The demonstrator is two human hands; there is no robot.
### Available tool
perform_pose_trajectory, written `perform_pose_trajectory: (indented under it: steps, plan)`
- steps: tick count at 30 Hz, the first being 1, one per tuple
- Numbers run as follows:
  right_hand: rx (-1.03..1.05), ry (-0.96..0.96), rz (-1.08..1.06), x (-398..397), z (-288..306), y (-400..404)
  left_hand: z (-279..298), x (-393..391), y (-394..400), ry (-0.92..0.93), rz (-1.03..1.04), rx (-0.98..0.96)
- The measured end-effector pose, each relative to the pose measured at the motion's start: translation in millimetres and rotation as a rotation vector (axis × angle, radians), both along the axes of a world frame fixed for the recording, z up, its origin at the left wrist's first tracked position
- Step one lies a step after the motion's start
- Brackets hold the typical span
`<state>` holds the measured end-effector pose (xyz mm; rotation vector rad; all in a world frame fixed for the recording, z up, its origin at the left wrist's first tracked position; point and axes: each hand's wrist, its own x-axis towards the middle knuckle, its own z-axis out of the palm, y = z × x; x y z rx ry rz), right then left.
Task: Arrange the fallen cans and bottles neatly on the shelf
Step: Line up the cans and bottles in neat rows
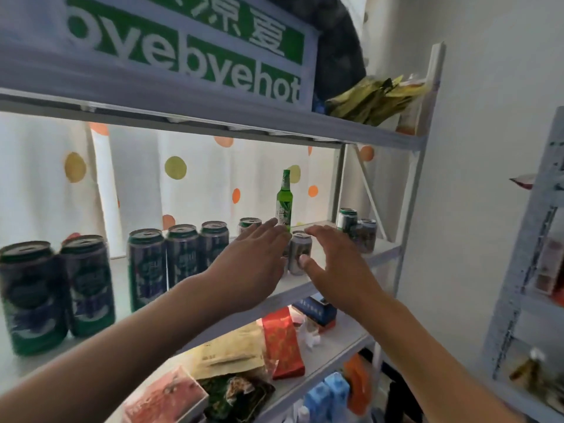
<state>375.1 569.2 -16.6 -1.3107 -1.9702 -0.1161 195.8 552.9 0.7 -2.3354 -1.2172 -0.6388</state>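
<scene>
Head view: both arms reach onto the middle shelf board (345,271), and a small silver can (300,253) stands upright between the two hands. Left hand (256,254) lies flat with fingers straight, its fingertips next to the base of an upright green bottle (284,200) just behind; whether they touch the glass cannot be told. Right hand (332,264) is spread, fingers arched above the silver can, thumb tip against the can's front. Left of the left hand, a row of tall dark cans (180,254) stands upright, and two more cans (58,291) stand farther left, close to the camera. Beyond the right hand, a small cluster of cans (358,228) sits near the shelf's corner post. Below the wrists, the lower board holds a red packet (282,343), a tan pouch (229,352) and a blue box (317,308). Above the hands, a green-and-white sign (183,53) fronts the upper shelf.
</scene>
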Motion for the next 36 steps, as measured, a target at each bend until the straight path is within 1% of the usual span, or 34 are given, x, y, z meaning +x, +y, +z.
perform_pose_trajectory:
  steps: [6, 9, 11, 16, 19, 23, 26, 28, 30, 33, 34, 36]
  plan:
    - [-0.009, 0.025, 0.06, 17, -8, 77, 6, 7, 71, 0.097, 0.066, 0.001]
    - [-0.013, 0.003, 0.075, 20, -4, 119, 9, 4, 104, 0.16, 0.077, 0.088]
    - [-0.057, 0.039, 0.099, 17, 5, 153, 12, 4, 125, 0.207, 0.104, 0.16]
    - [-0.129, 0.106, 0.091, 2, 35, 259, 22, 8, 174, 0.223, 0.097, 0.226]
    - [-0.163, 0.131, 0.054, -4, 46, 316, 27, 8, 200, 0.271, 0.108, 0.218]
    - [-0.194, 0.111, 0.031, -6, 54, 373, 33, 13, 226, 0.306, 0.152, 0.183]
    - [-0.224, 0.109, 0.021, -7, 58, 413, 36, 21, 242, 0.311, 0.186, 0.112]
    - [-0.281, 0.115, 0.01, -8, 60, 440, 35, 26, 251, 0.3, 0.197, 0.102]
    - [-0.365, 0.164, 0.002, -8, 60, 471, 33, 33, 260, 0.275, 0.241, 0.093]
    - [-0.461, 0.257, -0.045, -10, 62, 512, 35, 48, 267, 0.182, 0.301, 0.082]
    - [-0.491, 0.282, -0.062, -11, 62, 523, 37, 54, 270, 0.146, 0.31, 0.04]
    - [-0.539, 0.332, -0.059, -14, 62, 541, 35, 63, 275, 0.095, 0.351, 0.05]
